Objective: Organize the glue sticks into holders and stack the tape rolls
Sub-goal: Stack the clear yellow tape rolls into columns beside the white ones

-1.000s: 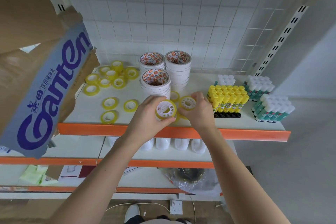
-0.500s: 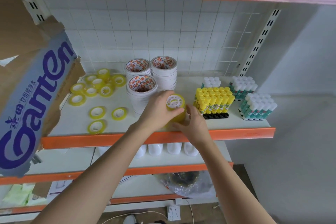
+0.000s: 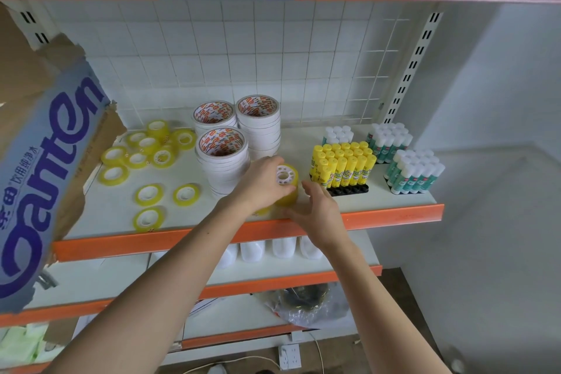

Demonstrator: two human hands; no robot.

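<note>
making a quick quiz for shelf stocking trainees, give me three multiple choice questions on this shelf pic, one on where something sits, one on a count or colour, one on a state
1. Where does the block of yellow glue sticks stand relative to the small yellow tape stack?
A. left of it
B. right of it
C. on the shelf below

2. How many stacks of big white tape rolls are there?
A. one
B. three
C. five

3. What is the left hand doing?
A. holding the small tape stack
B. lying flat on the shelf
C. pulling out a glue stick

Answers:
1. B, the sticks stand in a black holder to the stack's right.
2. B, two at the back and one in front.
3. A, its fingers curl around the stack, while the right hand is open beside it.
</note>
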